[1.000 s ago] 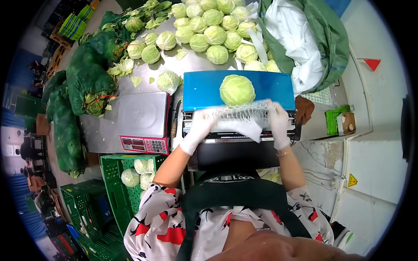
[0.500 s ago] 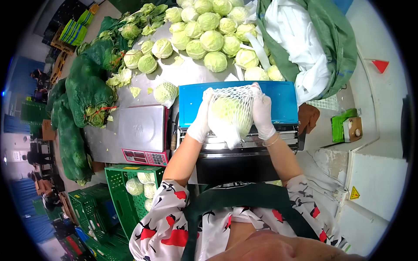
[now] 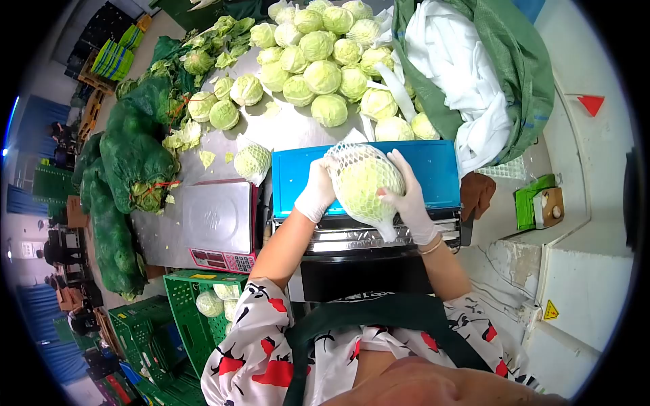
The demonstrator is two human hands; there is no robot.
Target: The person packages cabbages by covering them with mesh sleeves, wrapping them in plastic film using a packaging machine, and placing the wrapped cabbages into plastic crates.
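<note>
A pale green cabbage [image 3: 365, 186] in a white net sleeve is held above the front part of the blue-topped machine [image 3: 433, 176]. My left hand [image 3: 318, 186], in a white glove, grips its left side near the net's upper end. On the right side, my gloved right hand [image 3: 409, 201] presses against the cabbage with the thumb over its front. The gathered tail of the net hangs down toward the machine's metal strip. Another netted cabbage [image 3: 252, 163] rests on the metal table just left of the machine.
A pile of bare cabbages [image 3: 321, 76] lies beyond the machine. At left are a scale [image 3: 218, 216], green mesh sacks [image 3: 128, 159] and a green crate [image 3: 186, 308] with netted cabbages. A green bag [image 3: 525, 84] holding white netting stands at upper right.
The stretched net went from lying in front of the bare cabbage to enclosing it. Both hands then shifted from the net's opening to the cabbage's sides, and the cabbage tilted.
</note>
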